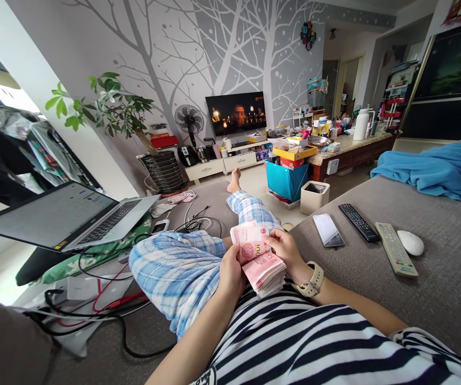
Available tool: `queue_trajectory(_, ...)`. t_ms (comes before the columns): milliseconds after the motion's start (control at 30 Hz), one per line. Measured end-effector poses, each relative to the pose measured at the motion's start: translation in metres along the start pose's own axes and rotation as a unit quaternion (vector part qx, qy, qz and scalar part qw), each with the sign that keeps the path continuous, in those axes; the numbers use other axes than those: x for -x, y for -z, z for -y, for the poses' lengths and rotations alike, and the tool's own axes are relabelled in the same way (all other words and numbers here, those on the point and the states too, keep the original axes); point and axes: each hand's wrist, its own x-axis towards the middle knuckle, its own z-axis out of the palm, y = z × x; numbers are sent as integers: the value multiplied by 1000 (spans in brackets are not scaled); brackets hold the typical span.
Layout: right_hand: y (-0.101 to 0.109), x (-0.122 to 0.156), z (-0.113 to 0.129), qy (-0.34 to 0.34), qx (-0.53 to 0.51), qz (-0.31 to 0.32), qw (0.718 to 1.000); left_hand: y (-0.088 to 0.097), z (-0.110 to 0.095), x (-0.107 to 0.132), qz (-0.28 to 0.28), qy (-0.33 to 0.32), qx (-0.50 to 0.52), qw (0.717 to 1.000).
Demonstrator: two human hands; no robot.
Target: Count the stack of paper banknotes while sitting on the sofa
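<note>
A thick stack of red banknotes (266, 272) sits in front of my striped shirt, folded so that one part stands up and the rest fans towards me. My left hand (232, 271) grips its left side, the thumb lying along the notes. On the other side my right hand (285, 247) pinches the upper notes near their right edge, with a pale watch (311, 279) on that wrist. A "100" mark shows on the raised part. The fingers behind the stack are hidden.
An open laptop (106, 224) rests to the left among tangled cables (114, 315). To the right on the grey sofa lie a phone (328, 231), a black remote (358, 222), a beige remote (396, 250) and a white mouse (410, 243). Further off stands a cluttered table (351, 143).
</note>
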Motion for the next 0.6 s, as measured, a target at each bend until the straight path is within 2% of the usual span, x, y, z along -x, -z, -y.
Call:
queue_trajectory(200,0,-1,-1,-6,-12,-3,1000,-1,-1,2,6,11,-3,1000)
queue_trajectory(467,1,0,-3,-15,-28,5,999,-3,-1,5,1,-12,-4,1000)
queue_trajectory(600,1,1,-3,-14,-34,9,999,-2,0,4,25,-9,-4,1000)
